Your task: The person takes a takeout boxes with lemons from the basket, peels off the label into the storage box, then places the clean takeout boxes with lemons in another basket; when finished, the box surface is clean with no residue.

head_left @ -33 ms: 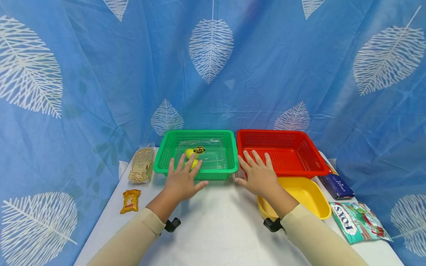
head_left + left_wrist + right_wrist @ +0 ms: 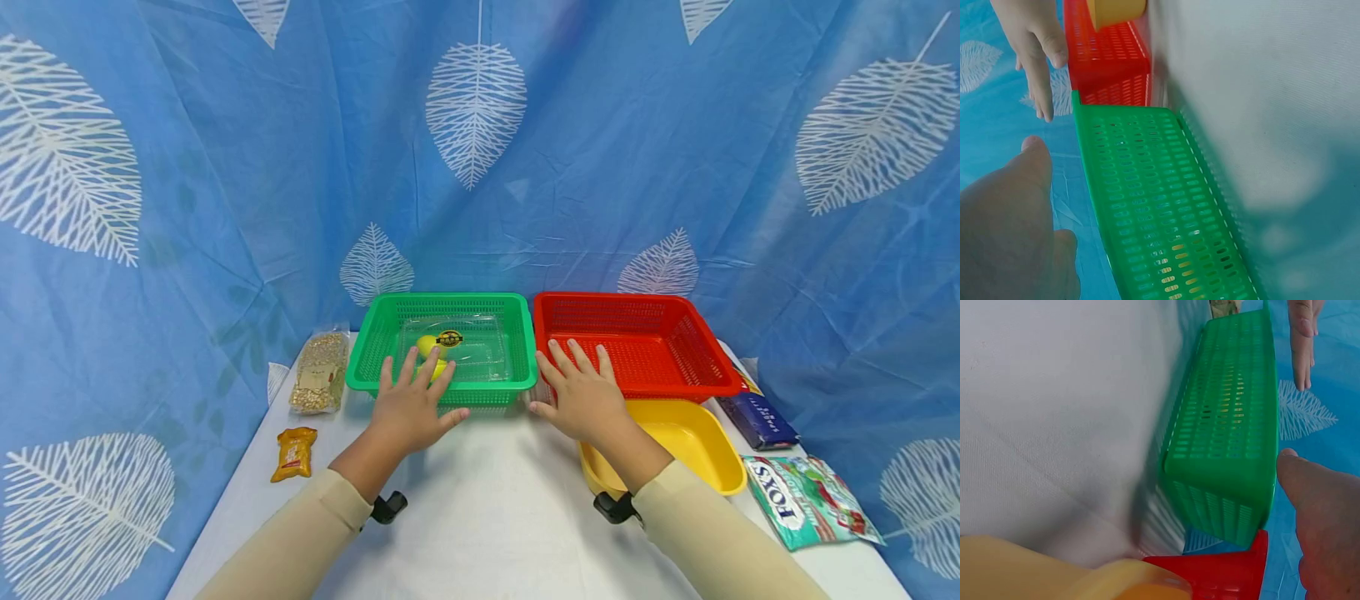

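Note:
My left hand (image 2: 411,412) is held palm down with fingers spread, its fingertips overlapping the near rim of the green basket (image 2: 491,386) in the head view. Inside that basket sit a clear plastic box (image 2: 483,354) with a dark label and two yellow lemon-like things (image 2: 426,345), the nearer one partly hidden by the fingers. My right hand (image 2: 583,404), also spread and palm down, overlaps the front left corner of the red basket (image 2: 697,392) and the yellow bin (image 2: 712,450). Both wrist views show the hands at rim height, with nothing in either.
At left lie a clear bag of grains (image 2: 318,375) and a small orange-brown packet (image 2: 294,454). To the right are a dark blue spaghetti pack (image 2: 759,421) and a green FOX'S bag (image 2: 813,500). A blue leaf-patterned curtain (image 2: 570,208) hangs behind the white table (image 2: 480,533).

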Tool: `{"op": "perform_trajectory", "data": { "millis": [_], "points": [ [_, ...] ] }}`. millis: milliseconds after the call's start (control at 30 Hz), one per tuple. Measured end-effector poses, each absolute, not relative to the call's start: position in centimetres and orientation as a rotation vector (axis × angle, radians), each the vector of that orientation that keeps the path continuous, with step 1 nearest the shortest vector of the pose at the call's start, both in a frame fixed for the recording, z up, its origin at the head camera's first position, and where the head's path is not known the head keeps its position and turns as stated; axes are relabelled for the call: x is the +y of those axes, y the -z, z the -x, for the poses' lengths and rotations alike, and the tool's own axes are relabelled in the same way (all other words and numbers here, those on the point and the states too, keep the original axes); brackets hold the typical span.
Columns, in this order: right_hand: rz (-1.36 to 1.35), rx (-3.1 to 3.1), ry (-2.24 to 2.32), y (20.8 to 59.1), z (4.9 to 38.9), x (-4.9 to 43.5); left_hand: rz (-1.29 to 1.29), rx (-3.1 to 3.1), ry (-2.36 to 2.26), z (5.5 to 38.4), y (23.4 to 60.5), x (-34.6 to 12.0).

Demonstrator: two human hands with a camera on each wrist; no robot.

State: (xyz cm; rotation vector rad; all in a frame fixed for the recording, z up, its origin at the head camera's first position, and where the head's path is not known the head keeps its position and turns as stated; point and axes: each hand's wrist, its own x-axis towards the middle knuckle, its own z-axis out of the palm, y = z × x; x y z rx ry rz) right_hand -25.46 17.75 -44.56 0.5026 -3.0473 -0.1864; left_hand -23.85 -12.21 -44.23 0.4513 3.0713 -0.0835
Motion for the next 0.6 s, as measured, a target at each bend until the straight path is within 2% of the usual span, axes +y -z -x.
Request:
{"op": "perform_trajectory", "data": {
  "millis": [600],
  "points": [
    [-0.487,-3.021,-0.081,45.3,26.2,17.3,-0.414,3.085,-0.004,24.8,45.5,-13.5]
  ]
}}
